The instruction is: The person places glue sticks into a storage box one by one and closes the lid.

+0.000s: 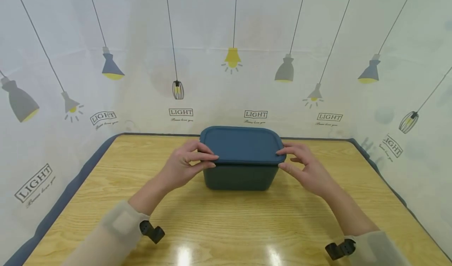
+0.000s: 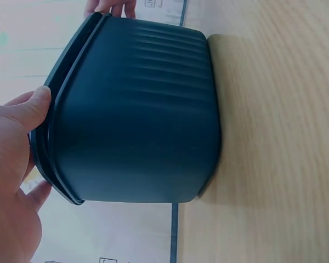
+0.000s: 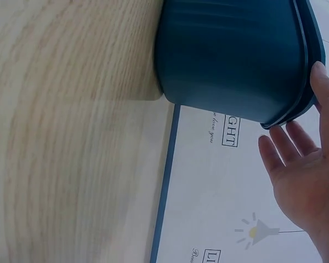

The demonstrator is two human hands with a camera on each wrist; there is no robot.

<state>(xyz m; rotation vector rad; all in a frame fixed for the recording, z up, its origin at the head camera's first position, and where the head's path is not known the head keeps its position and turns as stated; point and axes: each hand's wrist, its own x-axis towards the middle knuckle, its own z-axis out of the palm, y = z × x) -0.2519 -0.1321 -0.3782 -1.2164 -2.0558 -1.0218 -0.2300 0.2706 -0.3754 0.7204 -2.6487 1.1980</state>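
A dark teal plastic storage box stands upright on the table with a flat blue lid over its top. At the lid's left front corner my left hand pinches the edge, fingers on top and thumb at the front. My right hand holds the right front corner, its fingertips over the lid and its thumb against the rim. From the left wrist, a narrow dark line separates the lid's edge from the box wall. The inside of the box is hidden.
The box rests on a wooden table with a dark blue border along its edges. Behind and at both sides hangs a pale sheet printed with lamps and words. Each sleeve carries a small black device at the wrist.
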